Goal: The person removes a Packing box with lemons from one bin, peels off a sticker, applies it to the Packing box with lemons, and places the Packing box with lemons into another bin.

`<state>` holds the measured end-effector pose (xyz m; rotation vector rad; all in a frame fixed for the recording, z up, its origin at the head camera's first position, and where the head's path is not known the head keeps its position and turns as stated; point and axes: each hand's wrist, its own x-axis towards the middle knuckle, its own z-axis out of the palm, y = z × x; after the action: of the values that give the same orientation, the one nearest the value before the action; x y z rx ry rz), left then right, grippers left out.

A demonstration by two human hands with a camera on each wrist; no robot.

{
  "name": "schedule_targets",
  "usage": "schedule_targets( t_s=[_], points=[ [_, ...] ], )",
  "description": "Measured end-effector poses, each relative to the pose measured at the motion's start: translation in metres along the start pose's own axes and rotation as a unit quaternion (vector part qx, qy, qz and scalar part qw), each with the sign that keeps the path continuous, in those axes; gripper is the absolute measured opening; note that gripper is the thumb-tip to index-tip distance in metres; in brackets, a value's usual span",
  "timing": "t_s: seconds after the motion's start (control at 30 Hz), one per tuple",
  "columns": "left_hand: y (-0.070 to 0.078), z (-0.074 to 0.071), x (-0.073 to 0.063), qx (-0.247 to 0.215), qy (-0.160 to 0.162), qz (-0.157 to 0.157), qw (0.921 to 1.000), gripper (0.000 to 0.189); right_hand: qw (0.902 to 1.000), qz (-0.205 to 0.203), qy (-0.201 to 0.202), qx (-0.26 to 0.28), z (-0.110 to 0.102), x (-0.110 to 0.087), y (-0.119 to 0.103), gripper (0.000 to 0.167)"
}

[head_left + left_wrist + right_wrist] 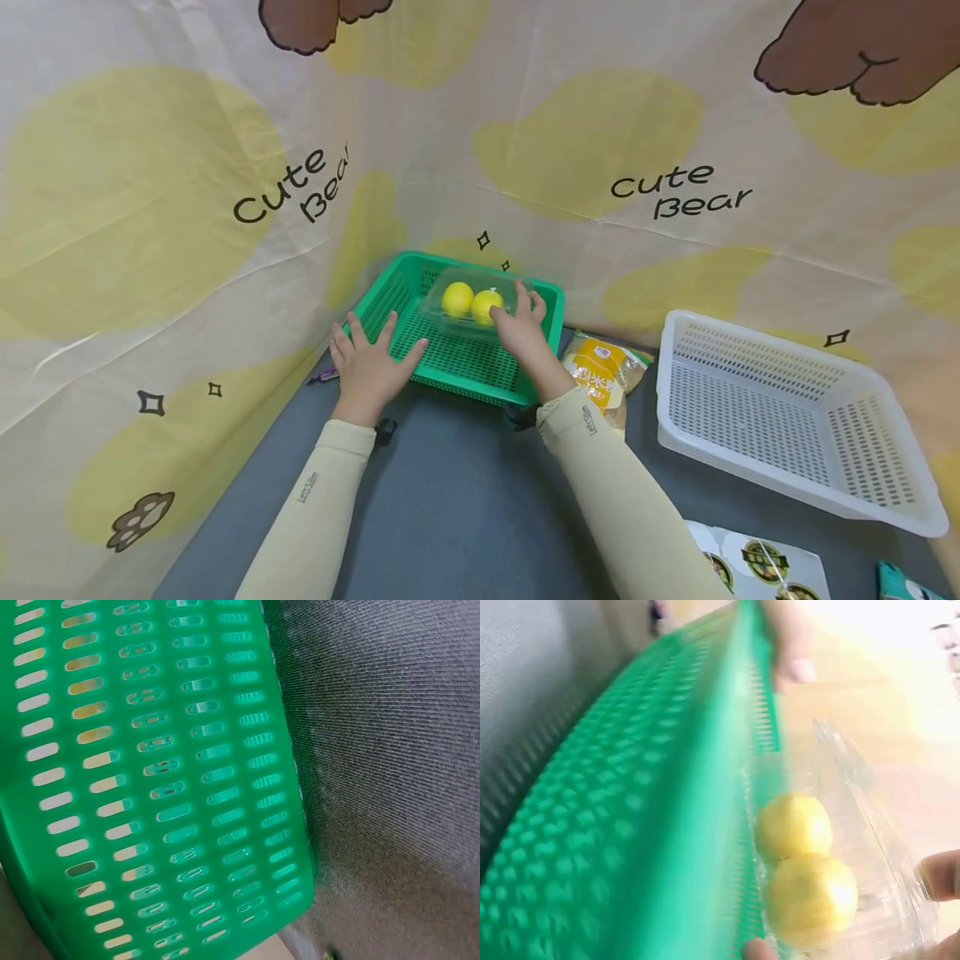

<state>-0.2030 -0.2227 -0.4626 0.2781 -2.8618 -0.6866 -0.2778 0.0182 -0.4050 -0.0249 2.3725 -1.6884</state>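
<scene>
My right hand (525, 333) grips a clear plastic box (442, 321) by its right end, thumb on the near side and fingers across the far side. Two round, yellow, lemon-like things (810, 900) lie side by side in it. The box is over the back part of a green perforated basket (465, 379), above its floor. At the basket's near left corner is my left hand (367, 375), its fingers spread over the rim. The left wrist view shows mostly the basket's slotted side (172, 787); the right wrist view is blurred.
A yellow-and-clear bag (603, 371) of grainy stuff lies right of the green basket. Farther right stands a white perforated basket (750, 417). A sheet with round labels (765, 562) and a teal packet (903, 583) are at the near right. Printed cloth walls (562, 167) rise behind.
</scene>
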Motion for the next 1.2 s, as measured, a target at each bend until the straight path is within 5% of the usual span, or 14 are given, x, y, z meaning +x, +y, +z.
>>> schedule_targets(
  t_s=[0.3, 0.67, 0.93, 1.2],
  points=[
    [0.001, 0.001, 0.001, 0.002, -0.004, 0.007, 1.0000, 0.097, 0.9965, -0.030, 0.007, 0.078, -0.065, -0.071, -0.009, 0.078],
    [0.000, -0.002, -0.001, 0.001, -0.004, 0.012, 0.9999, 0.097, 0.9965, -0.047, 0.032, 0.062, -0.117, -0.147, 0.022, 0.078],
    [-0.001, -0.001, -0.003, 0.005, -0.004, 0.013, 0.9999, 0.098, 0.9965, -0.060, 0.033, 0.048, -0.119, -0.196, 0.076, 0.077],
    [-0.001, 0.001, -0.005, -0.004, -0.005, 0.013, 0.9999, 0.096, 0.9975, -0.002, 0.052, 0.048, -0.110, -0.229, 0.105, 0.078]
  ],
)
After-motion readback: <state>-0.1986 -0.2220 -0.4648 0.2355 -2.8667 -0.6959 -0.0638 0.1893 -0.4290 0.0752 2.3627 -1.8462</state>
